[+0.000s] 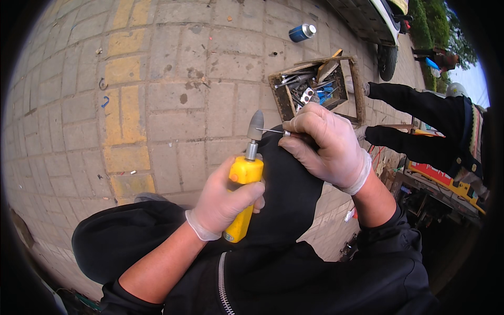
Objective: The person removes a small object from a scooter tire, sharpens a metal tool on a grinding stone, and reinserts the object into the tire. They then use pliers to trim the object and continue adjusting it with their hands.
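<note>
Our left hand (223, 198): gloved, wrapped round a yellow power tool (241, 220), near the middle. Grey conical grinding stone (256, 119): one, fitted at the tool's far end. Our right hand (329, 144): gloved, pinching a thin metal rod (270, 130), its left end at the stone; contact, we cannot tell. Wooden crate (358, 88) of tools: farther, right. Blue can (300, 33): one, beyond the crate.

Soft, even daylight covers the paving (178, 118), leaving shadows faint. The pale sky (480, 84) at upper right is brightest; a small glint marks the metal collar (252, 151) near centre. Black clothing (299, 281) along the bottom loses detail. Dark vignetting rounds the corners, and paving lines bow at left.
</note>
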Available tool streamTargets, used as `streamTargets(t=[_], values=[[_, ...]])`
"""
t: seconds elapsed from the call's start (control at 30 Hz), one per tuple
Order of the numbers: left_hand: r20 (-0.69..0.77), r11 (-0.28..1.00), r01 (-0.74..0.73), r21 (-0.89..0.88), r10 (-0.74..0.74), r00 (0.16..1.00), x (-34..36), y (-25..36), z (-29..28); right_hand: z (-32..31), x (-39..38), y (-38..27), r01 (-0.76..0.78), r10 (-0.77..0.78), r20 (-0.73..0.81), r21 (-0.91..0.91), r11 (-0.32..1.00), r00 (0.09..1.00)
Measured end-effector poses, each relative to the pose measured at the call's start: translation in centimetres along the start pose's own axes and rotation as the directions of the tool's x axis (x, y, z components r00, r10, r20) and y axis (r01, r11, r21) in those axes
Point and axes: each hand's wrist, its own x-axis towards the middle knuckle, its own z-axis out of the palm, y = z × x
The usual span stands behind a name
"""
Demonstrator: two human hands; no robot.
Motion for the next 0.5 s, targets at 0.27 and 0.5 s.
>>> streamTargets(t=[0.27, 0.5], values=[[0.003, 1.000, 0.009, -0.019, -0.009, 1.000, 0.00, 0.06, 0.03, -0.18, 0.22, -0.06, -0.003, 0.003, 0.018, -0.003, 1.000, 1.000], [0.005, 1.000, 0.006, -0.021, -0.006, 1.000, 0.09, 0.13, -0.07, -0.22, 0.36, -0.33, -0.035, 0.036, 0.019, -0.022, 0.999, 0.999]])
